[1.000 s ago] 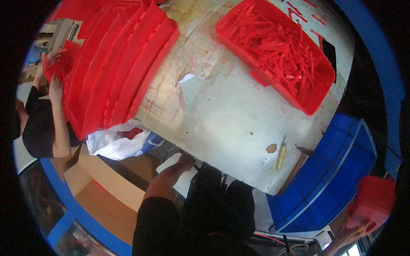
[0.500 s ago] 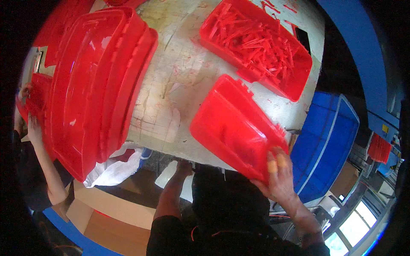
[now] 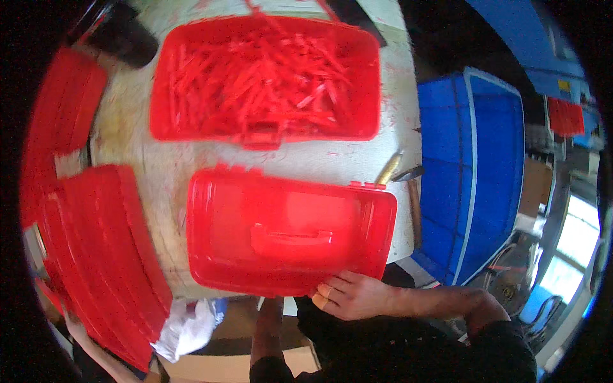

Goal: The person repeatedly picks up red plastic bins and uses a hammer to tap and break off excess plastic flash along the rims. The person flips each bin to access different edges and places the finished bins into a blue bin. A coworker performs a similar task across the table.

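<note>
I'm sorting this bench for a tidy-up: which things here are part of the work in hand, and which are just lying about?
In hand:
- red lid, held at its near edge by the right hand
- open red tray of red sticks
- left hand, low under the table edge

Lying about:
- stack of red lids
- blue crate
- small tools
- white rag

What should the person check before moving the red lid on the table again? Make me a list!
1. Right hand touches the red lid at its near edge: ok.
2. Left hand free to help: cannot tell, it sits under the table edge, mostly hidden.
3. Lid lies flat on the table: ok.
4. Red bin of red sticks is apart from the lid: ok.
5. Small tools lie close to the lid's far right corner: not ok, they could get bumped.
6. Stack of red lids on the left is apart from this lid: ok.
</note>
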Tool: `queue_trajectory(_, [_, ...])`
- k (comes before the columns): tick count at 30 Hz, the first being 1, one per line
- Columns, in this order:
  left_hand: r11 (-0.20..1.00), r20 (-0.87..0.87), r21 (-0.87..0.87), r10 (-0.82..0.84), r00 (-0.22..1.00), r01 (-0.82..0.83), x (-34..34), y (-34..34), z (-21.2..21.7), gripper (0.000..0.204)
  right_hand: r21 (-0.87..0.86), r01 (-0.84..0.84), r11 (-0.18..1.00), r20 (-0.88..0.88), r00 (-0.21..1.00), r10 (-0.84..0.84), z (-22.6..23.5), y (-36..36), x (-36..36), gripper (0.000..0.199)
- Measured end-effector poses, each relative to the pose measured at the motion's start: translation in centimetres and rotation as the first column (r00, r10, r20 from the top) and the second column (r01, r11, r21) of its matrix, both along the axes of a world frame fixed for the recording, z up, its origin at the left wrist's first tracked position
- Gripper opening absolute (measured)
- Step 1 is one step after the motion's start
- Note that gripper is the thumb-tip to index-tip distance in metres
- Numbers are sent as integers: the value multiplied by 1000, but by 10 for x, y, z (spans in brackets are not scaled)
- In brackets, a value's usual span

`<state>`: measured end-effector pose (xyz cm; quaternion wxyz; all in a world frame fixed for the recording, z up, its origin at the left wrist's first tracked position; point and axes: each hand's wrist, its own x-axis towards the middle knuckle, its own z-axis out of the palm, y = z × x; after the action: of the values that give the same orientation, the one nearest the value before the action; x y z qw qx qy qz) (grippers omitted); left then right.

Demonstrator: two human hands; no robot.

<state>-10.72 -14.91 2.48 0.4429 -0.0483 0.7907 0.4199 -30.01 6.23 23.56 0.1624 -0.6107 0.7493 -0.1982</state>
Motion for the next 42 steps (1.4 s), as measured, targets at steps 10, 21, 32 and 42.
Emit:
queue_trajectory(10, [964, -100, 247, 127, 987, -99, -108, -22, 230, 38, -173, 861, 479, 74, 496, -865, -35, 75, -153, 18])
queue_trajectory(21, [688, -717, -607, -259, 648, -397, -159, -45, 149, 53, 149, 414, 898, -109, 910, -401, -75, -100, -244, 24])
queue_trajectory(32, [483, -408, 786, 874, 262, -387, -93, 6, 196, 48, -347, 931, 114, 933, 331, 141, 21, -22, -91, 22])
queue_trajectory(42, [-74, 213, 948, 872, 441, -311, -88, 101, 183, 52, -505, 667, 548, 236, 717, -656, -24, 14, 107, 18])
